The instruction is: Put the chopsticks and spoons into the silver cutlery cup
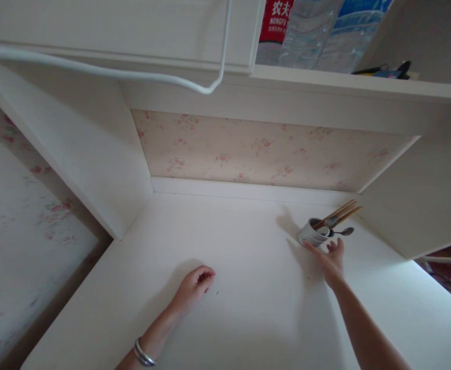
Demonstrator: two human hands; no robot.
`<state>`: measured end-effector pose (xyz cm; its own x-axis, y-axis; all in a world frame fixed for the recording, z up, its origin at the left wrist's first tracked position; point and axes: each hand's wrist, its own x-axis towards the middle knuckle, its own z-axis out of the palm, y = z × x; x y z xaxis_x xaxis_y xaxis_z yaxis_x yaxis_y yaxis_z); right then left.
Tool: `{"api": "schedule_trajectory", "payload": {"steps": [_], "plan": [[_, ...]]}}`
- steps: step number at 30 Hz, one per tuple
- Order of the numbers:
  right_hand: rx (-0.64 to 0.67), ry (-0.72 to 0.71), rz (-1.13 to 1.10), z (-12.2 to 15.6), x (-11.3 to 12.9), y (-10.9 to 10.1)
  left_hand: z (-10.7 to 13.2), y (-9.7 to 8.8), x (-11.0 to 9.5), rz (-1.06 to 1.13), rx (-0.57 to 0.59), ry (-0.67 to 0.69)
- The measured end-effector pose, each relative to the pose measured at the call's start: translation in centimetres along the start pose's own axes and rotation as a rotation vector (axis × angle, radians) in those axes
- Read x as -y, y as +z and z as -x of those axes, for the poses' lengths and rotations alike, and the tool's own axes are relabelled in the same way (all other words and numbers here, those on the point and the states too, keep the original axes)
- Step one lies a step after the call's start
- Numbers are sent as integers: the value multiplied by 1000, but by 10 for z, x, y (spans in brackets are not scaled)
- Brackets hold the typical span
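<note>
A light grey utensil holder [306, 233] with small holes in its side stands on the white desk top [244, 241] near the back right. Wooden chopsticks [343, 211] and a metal spoon [348, 231] lean out of it to the right. My right hand [331, 262] is at the holder's near side, thumb and fingers spread apart. Its thumb tip appears to touch the lower wall; a firm grip is not visible. My left hand [195, 285] rests loosely curled over the middle of the desk, nothing visible in its fingers. A silver bangle [143, 353] circles the left wrist.
Overhead, a shelf [344, 81] holds plastic-wrapped bottles [314, 31] and a red package [277, 20]. A white cable [133, 75] hangs across the upper left. White panels [82, 149] border the desk on both sides, and floral wallpaper [244, 151] covers the back.
</note>
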<state>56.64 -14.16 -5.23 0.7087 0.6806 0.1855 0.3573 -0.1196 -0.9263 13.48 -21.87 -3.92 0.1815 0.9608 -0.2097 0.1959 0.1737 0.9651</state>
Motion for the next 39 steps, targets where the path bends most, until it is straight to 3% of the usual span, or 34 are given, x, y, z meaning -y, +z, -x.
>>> {"api": "schedule_trajectory", "payload": {"steps": [5,7,10,13,18,23,28,33,39], "plan": [[-128,108,-169,43,3,-16,-8,1,7,13,-53,5],[-101,157,-212,73,8,-14,-12,3,8,11,-82,10],[189,160,-212,126,23,6,-18,10,3,11,-103,36],[513,98,-161,180,46,39,-22,23,-7,24,-62,47],[831,-7,-265,241,79,91,-24,42,-9,39,49,112],[915,3,-323,256,78,110,-25,40,3,30,-7,130],[903,-47,-271,255,73,105,-21,40,4,18,-5,124],[898,-74,-237,258,75,103,-19,42,2,141,-17,18],[904,-83,-231,257,73,105,-19,41,4,87,-48,92]]}}
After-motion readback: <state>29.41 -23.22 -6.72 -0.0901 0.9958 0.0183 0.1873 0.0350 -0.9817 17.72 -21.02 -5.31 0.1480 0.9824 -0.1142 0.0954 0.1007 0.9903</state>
